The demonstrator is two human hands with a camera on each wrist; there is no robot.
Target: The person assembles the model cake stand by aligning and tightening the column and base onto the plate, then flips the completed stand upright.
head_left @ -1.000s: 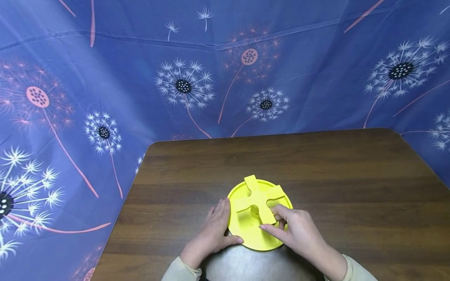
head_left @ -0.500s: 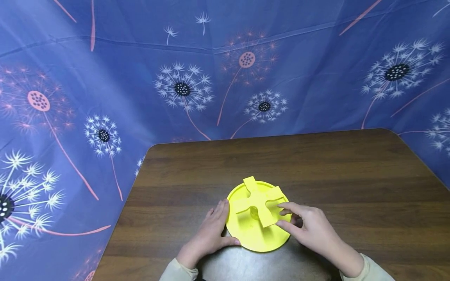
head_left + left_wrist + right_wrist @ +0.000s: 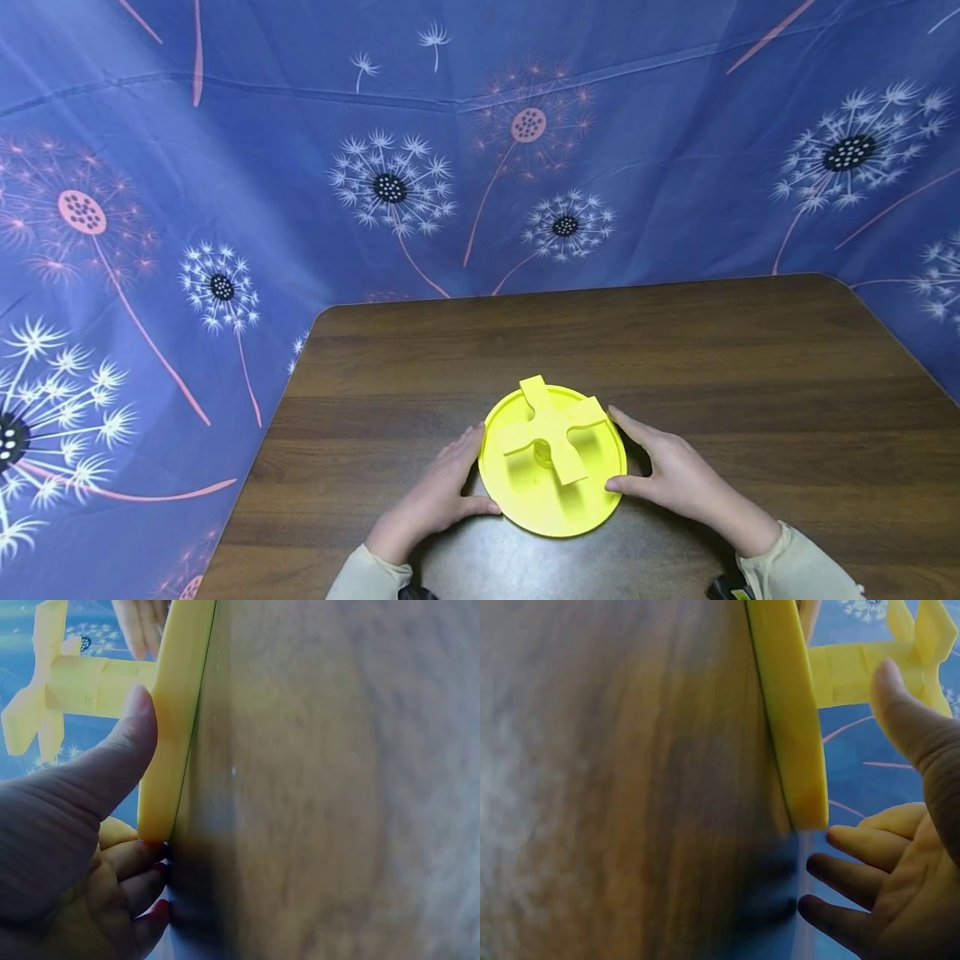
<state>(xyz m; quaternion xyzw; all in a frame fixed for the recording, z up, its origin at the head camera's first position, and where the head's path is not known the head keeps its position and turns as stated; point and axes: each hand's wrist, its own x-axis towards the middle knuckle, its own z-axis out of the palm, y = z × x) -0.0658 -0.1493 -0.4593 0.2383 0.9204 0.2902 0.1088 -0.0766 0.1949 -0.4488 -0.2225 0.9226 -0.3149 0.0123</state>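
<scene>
On the table stands a yellow round base [image 3: 536, 504] with a raised rim. A short post [image 3: 101, 686] rises from its middle and carries a yellow cross-shaped top [image 3: 551, 429]. My left hand [image 3: 431, 500] is at the base's left side, fingertips along the rim and thumb at its near left edge. Opposite it, my right hand [image 3: 678, 475] has its fingers spread beside the rim, the thumb tip overlapping the right edge. In the right wrist view the loosely bent fingers [image 3: 847, 881] show nothing between them, and the thumb overlaps the post.
The brown wood-grain table [image 3: 397, 358] extends behind and to both sides of the base. A blue cloth [image 3: 292, 167] printed with dandelions hangs behind and to the left of it. A dark strap [image 3: 727, 587] shows at the right wrist.
My right hand has let go of one arm of the cross and moved out to the base's right rim. My left thumb has slid slightly outward. The base has hardly moved.
</scene>
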